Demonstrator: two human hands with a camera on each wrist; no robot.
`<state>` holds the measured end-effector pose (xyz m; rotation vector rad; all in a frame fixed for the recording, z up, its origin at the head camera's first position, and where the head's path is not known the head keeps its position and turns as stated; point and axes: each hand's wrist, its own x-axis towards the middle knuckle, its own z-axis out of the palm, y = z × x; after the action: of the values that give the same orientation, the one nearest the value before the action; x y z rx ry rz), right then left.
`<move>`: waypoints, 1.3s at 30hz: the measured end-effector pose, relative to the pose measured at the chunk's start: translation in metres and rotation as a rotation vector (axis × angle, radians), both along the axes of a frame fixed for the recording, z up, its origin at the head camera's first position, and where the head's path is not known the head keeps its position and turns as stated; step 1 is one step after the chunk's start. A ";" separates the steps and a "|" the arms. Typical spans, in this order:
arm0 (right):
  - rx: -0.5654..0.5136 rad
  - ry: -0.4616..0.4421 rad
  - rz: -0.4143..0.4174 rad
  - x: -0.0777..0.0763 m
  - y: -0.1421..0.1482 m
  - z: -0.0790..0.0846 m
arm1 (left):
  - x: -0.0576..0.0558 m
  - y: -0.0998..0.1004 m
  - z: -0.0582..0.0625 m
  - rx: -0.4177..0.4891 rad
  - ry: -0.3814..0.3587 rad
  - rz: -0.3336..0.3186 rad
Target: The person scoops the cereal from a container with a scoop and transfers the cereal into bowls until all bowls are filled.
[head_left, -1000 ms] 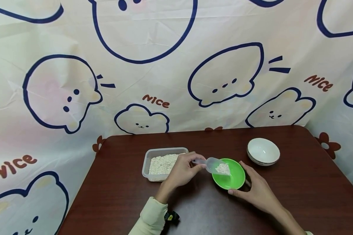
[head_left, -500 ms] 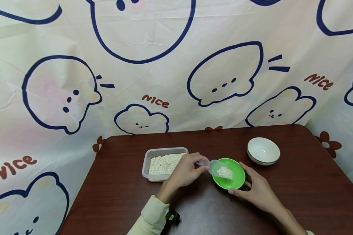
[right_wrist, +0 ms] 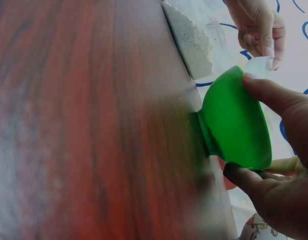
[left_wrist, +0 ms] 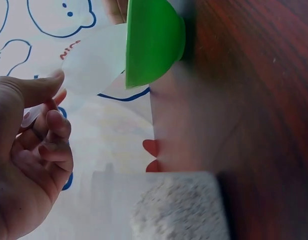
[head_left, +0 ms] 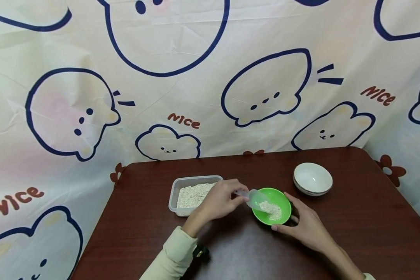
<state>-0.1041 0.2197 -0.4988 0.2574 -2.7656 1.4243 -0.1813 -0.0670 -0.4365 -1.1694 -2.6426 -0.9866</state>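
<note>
My left hand point(head_left: 219, 201) pinches the handle of a translucent plastic scoop point(head_left: 253, 198) between thumb and fingers. The scoop tilts over a small green bowl point(head_left: 282, 200), its mouth inside the rim. Pale flakes, like oats point(head_left: 274, 213), spill from it into the bowl. My right hand point(head_left: 309, 227) holds that bowl from the right, thumb at the near side and fingers round the far side. In the right wrist view the bowl point(right_wrist: 236, 120) stands on its foot on the table, thumb and fingers spread along its wall.
Left of the bowl stands a clear plastic container point(head_left: 196, 178) of the same pale flakes point(head_left: 193, 195), partly behind my left hand. A white bowl point(head_left: 313, 179) sits at the back right of the dark wooden table point(head_left: 154, 233). A printed cloth point(head_left: 210, 93) hangs behind.
The scoop has moved slightly over the green bowl and tipped further down. Flakes that lay in the scoop now slide out into the bowl. The right hand keeps its hold.
</note>
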 end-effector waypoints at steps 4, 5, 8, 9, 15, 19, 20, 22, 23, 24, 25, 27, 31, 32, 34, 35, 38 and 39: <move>0.005 -0.004 0.000 -0.001 0.000 0.001 | 0.000 -0.004 0.008 -0.005 0.017 -0.012; 0.006 -0.005 0.002 -0.001 -0.001 0.001 | -0.001 -0.005 0.010 -0.007 0.020 -0.015; 0.004 -0.009 0.002 -0.002 -0.001 0.002 | -0.002 -0.008 0.016 -0.005 0.026 -0.029; 0.006 -0.011 0.002 -0.002 -0.001 0.002 | -0.002 -0.009 0.018 -0.004 0.027 -0.033; 0.017 -0.007 0.000 -0.003 -0.003 0.004 | -0.002 -0.010 0.024 0.009 0.037 -0.041; 0.022 -0.006 -0.001 -0.003 -0.003 0.003 | -0.002 -0.011 0.025 0.024 0.031 -0.040; 0.024 -0.005 -0.001 -0.003 -0.003 0.003 | -0.001 -0.011 0.024 0.029 0.029 -0.039; 0.024 -0.005 -0.001 -0.002 -0.003 0.003 | -0.001 -0.012 0.023 0.041 0.024 -0.036; 0.024 -0.007 -0.003 -0.002 -0.003 0.003 | -0.001 -0.012 0.023 0.047 0.022 -0.033; 0.026 -0.008 -0.003 -0.002 -0.003 0.003 | -0.001 -0.013 0.022 0.054 0.019 -0.030; 0.026 -0.009 -0.003 -0.002 -0.003 0.003 | -0.001 -0.013 0.021 0.061 0.016 -0.026; 0.026 -0.017 -0.005 -0.002 -0.002 0.003 | 0.000 -0.015 0.018 0.080 0.004 -0.017; 0.037 -0.019 -0.001 -0.001 -0.001 0.003 | 0.000 -0.020 0.014 0.127 -0.043 0.017; 0.056 -0.018 -0.005 -0.001 -0.001 0.003 | 0.001 -0.021 0.014 0.142 -0.058 0.029; 0.104 -0.008 -0.012 0.000 -0.001 0.003 | 0.002 -0.025 0.012 0.174 -0.086 0.058; 0.130 -0.004 -0.016 0.000 0.000 0.003 | 0.002 -0.027 0.011 0.191 -0.101 0.074; 0.192 0.018 -0.025 0.002 0.000 0.007 | 0.004 -0.035 0.008 0.253 -0.140 0.122; 0.202 0.027 -0.025 0.003 -0.001 0.009 | 0.004 -0.038 0.007 0.275 -0.151 0.135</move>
<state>-0.1014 0.2191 -0.4902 0.2426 -2.8801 1.1281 -0.1768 -0.1045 -0.4298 -0.8777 -2.5444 -1.4061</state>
